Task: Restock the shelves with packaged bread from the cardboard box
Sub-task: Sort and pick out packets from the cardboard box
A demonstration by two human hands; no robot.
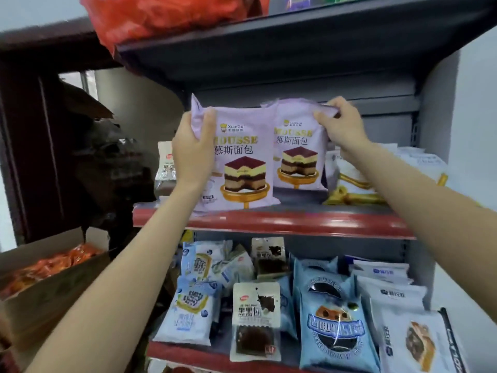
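Two purple mousse bread packs stand upright on the middle shelf (282, 223), which has a red front edge. My left hand (195, 145) grips the upper left side of the front pack (242, 160). The back pack (298, 146) stands just behind and to the right, and my right hand (340, 125) pinches its top right corner. A cardboard box (51, 289) sits at the lower left, with orange packs inside.
White and yellow packs (357, 181) lie at the right of the same shelf, and a white pack (165, 162) at its left. The lower shelf (188, 354) holds several blue, white and dark packs. A red bag (161, 14) sits on the top shelf.
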